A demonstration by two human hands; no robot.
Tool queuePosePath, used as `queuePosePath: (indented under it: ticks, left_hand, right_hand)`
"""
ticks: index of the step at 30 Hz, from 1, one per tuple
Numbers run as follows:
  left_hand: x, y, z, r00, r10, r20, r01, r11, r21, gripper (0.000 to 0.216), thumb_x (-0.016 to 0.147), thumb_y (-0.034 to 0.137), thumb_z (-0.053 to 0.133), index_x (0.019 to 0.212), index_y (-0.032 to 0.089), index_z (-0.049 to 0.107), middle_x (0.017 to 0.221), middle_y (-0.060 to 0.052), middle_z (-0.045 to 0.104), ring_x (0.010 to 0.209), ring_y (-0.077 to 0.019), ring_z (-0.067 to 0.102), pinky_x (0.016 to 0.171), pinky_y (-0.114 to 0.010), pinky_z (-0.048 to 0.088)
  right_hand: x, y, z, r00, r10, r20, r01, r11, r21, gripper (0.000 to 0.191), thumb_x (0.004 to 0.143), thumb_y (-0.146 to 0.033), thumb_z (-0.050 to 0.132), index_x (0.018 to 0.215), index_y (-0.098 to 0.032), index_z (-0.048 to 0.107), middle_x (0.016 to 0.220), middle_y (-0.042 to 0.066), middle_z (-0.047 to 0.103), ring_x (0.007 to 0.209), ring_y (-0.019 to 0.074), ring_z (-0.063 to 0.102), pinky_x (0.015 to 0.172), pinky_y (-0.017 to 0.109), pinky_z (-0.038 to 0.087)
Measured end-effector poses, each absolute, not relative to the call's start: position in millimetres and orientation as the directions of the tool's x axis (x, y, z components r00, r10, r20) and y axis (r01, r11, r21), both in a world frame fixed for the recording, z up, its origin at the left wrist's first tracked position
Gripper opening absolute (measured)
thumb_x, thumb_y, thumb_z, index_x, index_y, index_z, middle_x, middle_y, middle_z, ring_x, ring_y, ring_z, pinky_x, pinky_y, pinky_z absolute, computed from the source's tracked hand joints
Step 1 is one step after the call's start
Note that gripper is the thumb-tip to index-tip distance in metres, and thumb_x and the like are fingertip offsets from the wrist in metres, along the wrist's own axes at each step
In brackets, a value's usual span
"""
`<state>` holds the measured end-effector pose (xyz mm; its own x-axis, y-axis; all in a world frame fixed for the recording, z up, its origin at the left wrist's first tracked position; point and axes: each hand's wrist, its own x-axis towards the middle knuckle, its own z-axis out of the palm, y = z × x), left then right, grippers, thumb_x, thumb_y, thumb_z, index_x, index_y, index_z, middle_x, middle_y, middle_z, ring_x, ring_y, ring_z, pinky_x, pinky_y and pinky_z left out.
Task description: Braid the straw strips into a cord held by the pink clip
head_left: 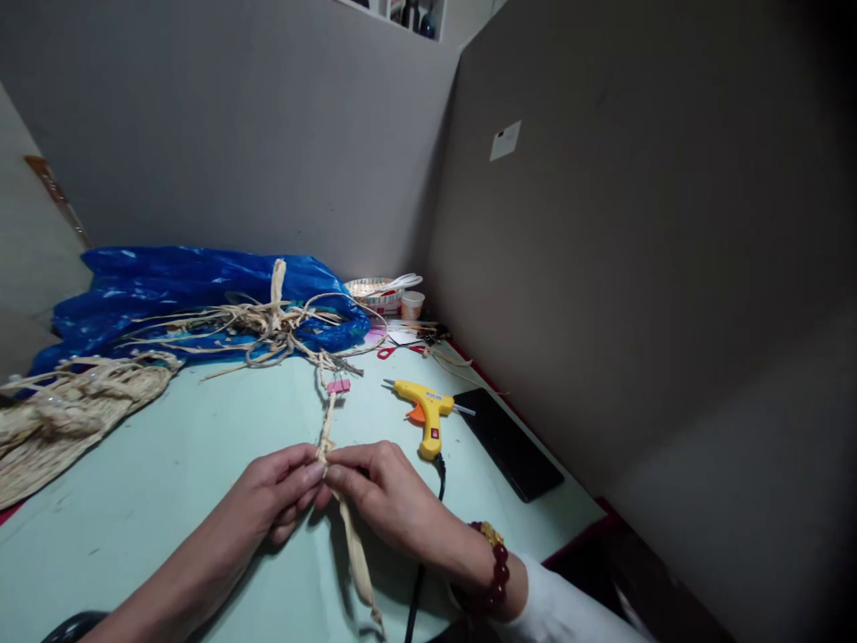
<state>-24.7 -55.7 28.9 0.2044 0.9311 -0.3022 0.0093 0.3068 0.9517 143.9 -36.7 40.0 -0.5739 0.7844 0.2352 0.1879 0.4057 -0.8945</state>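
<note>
**Left hand [279, 491] and right hand [385, 496] pinch one plaited straw cord [328, 424] over the near middle of the tabletop [207, 420]**

Each grip is narrow, thumb against fingers, holding the cord; the fingers cover the pinched spot, so its knotting cannot be made out. A flat straw strip [356, 549] trails nearer from the pinch. Farther off, a pink clip [338, 386] sits against the cord, though whether it bites on it is unclear, and the cord's far end is lost in a straw tangle [268, 329] before a crumpled blue plastic bag [180, 281]. The frame cuts off a woven straw piece [87, 415] at left and a dark rounded object [75, 628] at the near left corner, too partial to name. The right forearm, with a dark red bead bracelet [500, 572] and white sleeve [569, 607], hides part of a black cable [416, 589] from the yellow glue gun [432, 411]. The black slab [515, 446] beside the gun shows no detail.

The tabletop is pale mint with small dark specks. At its far right are red-handled scissors [402, 352], a white tub [411, 306] and a patterned basket [354, 288]. Grey partitions [268, 134] meet in a corner behind; a white card [505, 141], its print illegible, is on the right one. A shelf [436, 18] above is cropped.
</note>
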Motion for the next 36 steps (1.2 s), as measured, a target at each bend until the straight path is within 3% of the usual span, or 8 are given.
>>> queuePosePath:
  ticks: [4, 8, 13, 17, 21, 29, 33, 36]
  left_hand:
    - [-29, -58, 29, 0.174, 0.939, -0.297, 0.068, 0.289, 0.955, 0.035, 0.076, 0.052, 0.064, 0.088, 0.020, 0.054, 0.046, 0.013, 0.033, 0.037, -0.0039, 0.017, 0.038, -0.020, 0.009]
    - [-30, -58, 28, 0.135, 0.940, -0.313, 0.170, 0.290, 0.942, 0.031, 0.075, 0.048, 0.064, 0.072, 0.018, 0.053, 0.048, 0.012, 0.032, 0.042, -0.0051, 0.021, 0.041, -0.020, 0.011]
    - [-28, -58, 29, 0.091, 0.981, -0.170, 0.369, 0.126, 0.921, 0.031, 0.075, 0.044, 0.060, 0.060, 0.020, 0.051, 0.046, 0.007, 0.045, 0.046, -0.0097, 0.037, 0.048, -0.022, 0.026]
    - [-26, -60, 33, 0.095, 0.990, -0.103, 0.413, 0.055, 0.909, 0.025, 0.078, 0.040, 0.055, 0.063, 0.020, 0.057, 0.057, 0.001, 0.059, 0.059, -0.0167, 0.054, 0.059, -0.026, 0.038]
    - [-27, -60, 32, 0.097, 0.991, -0.090, 0.386, 0.046, 0.921, 0.018, 0.075, 0.034, 0.058, 0.065, 0.019, 0.061, 0.061, 0.002, 0.061, 0.061, -0.0163, 0.053, 0.057, -0.024, 0.037]
    - [-25, -60, 29, 0.133, 0.967, -0.217, 0.160, 0.195, 0.968, 0.026, 0.074, 0.041, 0.061, 0.063, 0.018, 0.056, 0.039, 0.011, 0.038, 0.037, -0.0066, 0.030, 0.043, -0.020, 0.020]
    - [-26, -60, 32, 0.090, 0.966, -0.241, 0.077, 0.234, 0.969, 0.023, 0.068, 0.037, 0.069, 0.065, 0.017, 0.057, 0.046, 0.009, 0.047, 0.040, -0.0058, 0.033, 0.043, -0.020, 0.019]
    - [-29, -62, 36, 0.119, 0.966, -0.231, 0.047, 0.227, 0.973, 0.020, 0.069, 0.035, 0.069, 0.070, 0.016, 0.061, 0.058, 0.002, 0.063, 0.047, -0.0093, 0.046, 0.047, -0.021, 0.028]
  right_hand:
    - [145, -46, 45, -0.483, 0.833, 0.270, 0.433, 0.496, -0.753, 0.029, 0.092, -0.026, 0.051, 0.072, -0.014, 0.070, 0.061, 0.000, 0.063, 0.054, 0.0091, 0.045, 0.055, 0.022, 0.030]
    - [146, -51, 43, -0.496, 0.804, 0.328, 0.547, 0.583, -0.601, 0.022, 0.092, -0.024, 0.050, 0.081, -0.017, 0.068, 0.074, 0.002, 0.068, 0.061, 0.0106, 0.053, 0.058, 0.023, 0.031]
    - [143, -54, 36, -0.514, 0.744, 0.428, 0.665, 0.660, -0.349, 0.022, 0.093, -0.026, 0.046, 0.077, -0.017, 0.058, 0.072, 0.003, 0.063, 0.065, 0.0144, 0.053, 0.058, 0.028, 0.029]
    - [140, -56, 33, -0.522, 0.718, 0.460, 0.656, 0.683, -0.321, 0.022, 0.095, -0.027, 0.043, 0.078, -0.018, 0.055, 0.073, 0.002, 0.062, 0.066, 0.0144, 0.052, 0.059, 0.028, 0.030]
    - [137, -57, 28, -0.570, 0.664, 0.484, 0.643, 0.727, -0.241, 0.017, 0.093, -0.025, 0.046, 0.081, -0.017, 0.055, 0.073, 0.002, 0.061, 0.065, 0.0153, 0.051, 0.057, 0.029, 0.030]
    - [121, -75, 24, -0.790, 0.322, 0.522, 0.545, 0.758, 0.357, 0.013, 0.073, -0.002, 0.048, 0.075, -0.009, 0.058, 0.067, 0.007, 0.052, 0.057, 0.0188, 0.046, 0.050, 0.032, 0.030]
    - [120, -88, 18, -0.737, 0.305, 0.604, 0.570, 0.760, 0.313, 0.015, 0.077, -0.010, 0.049, 0.081, -0.006, 0.063, 0.067, 0.009, 0.056, 0.057, 0.0194, 0.047, 0.051, 0.032, 0.034]
    - [133, -90, 33, -0.685, 0.395, 0.612, 0.524, 0.851, 0.038, 0.026, 0.088, -0.030, 0.049, 0.087, -0.010, 0.065, 0.068, 0.007, 0.061, 0.061, 0.0197, 0.052, 0.055, 0.032, 0.038]
